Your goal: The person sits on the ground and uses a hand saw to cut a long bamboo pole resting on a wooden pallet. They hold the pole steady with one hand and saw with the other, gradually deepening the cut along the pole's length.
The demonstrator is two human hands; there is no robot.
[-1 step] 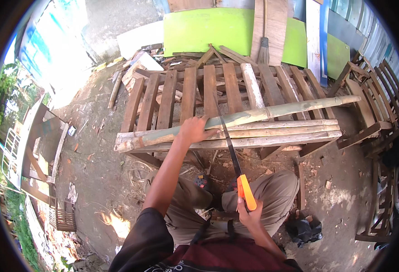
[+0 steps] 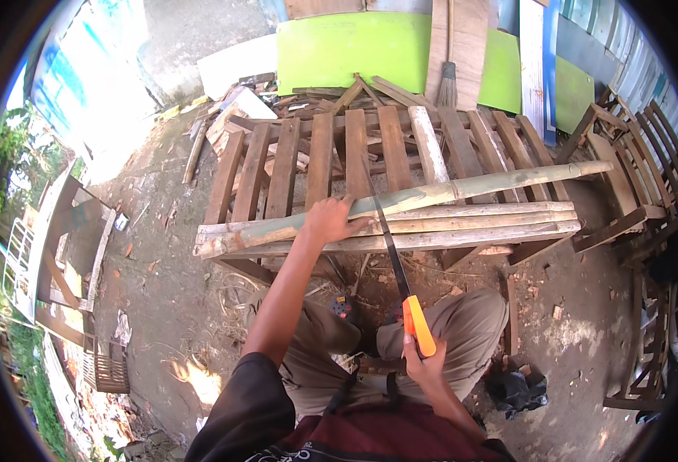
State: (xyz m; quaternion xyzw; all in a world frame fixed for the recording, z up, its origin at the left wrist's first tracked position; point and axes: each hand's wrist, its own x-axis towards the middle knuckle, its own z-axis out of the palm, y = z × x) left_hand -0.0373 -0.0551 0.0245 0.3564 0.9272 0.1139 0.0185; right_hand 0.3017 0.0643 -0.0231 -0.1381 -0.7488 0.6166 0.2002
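Note:
A long greenish bamboo pole [image 2: 500, 182] lies slantwise over the slatted wooden bench [image 2: 358, 150], its right end farther from me. My left hand [image 2: 331, 221] is closed over the pole left of its middle and presses it against the bench's front rails. In my right hand [image 2: 425, 362] is the orange handle of a handsaw [image 2: 418, 323]. Its dark, narrow blade points away from me and crosses the pole just right of my left hand. From this view I cannot tell how deep the blade sits in the bamboo.
Scrap wood [image 2: 339, 100] is piled behind the bench, below a green panel [image 2: 347, 54]. A broom [image 2: 447, 85] leans there. Wooden frames [image 2: 624, 154] stand at the right. A black plastic bag [image 2: 516, 389] lies by my right leg, and a slatted crate [image 2: 106, 368] sits far left.

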